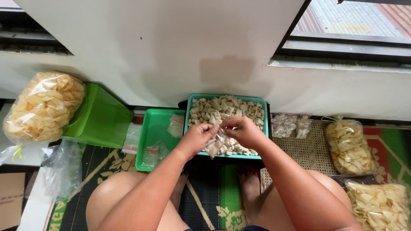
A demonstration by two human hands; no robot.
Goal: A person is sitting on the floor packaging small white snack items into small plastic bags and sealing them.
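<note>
Head view: a small clear plastic bag (217, 143) partly filled with pale cracker pieces is held between both hands just below the centre of the frame. The left hand (198, 137) is closed on the bag's upper edge from the 9 o'clock side, thumb and fingertips pinched together on the plastic. The right hand (242, 129) is closed on the same edge from 2 o'clock, its fingers curled down over the bag's mouth. The two hands are nearly touching. The bag hangs over the near half of a teal tray (265, 112) that is heaped with the same pale cracker pieces (222, 108).

At 9 o'clock from the teal tray, just beside it, a green tray (144, 147) is seen with a few small filled bags (156, 152) lying in it. Further toward 9 o'clock an upturned green container (102, 117) stands against the wall, and a large clear sack of yellow chips (43, 105) rests against it at 10 o'clock.

At 3 o'clock from the teal tray, a few sealed small packets (291, 125) lie on a woven mat (308, 154). Beyond them, at 3 to 4 o'clock, two clear bags of yellow chips (349, 146) are laid near the frame edge. Bare knees and feet are seen at 6 o'clock on a patterned green rug (214, 196).
</note>
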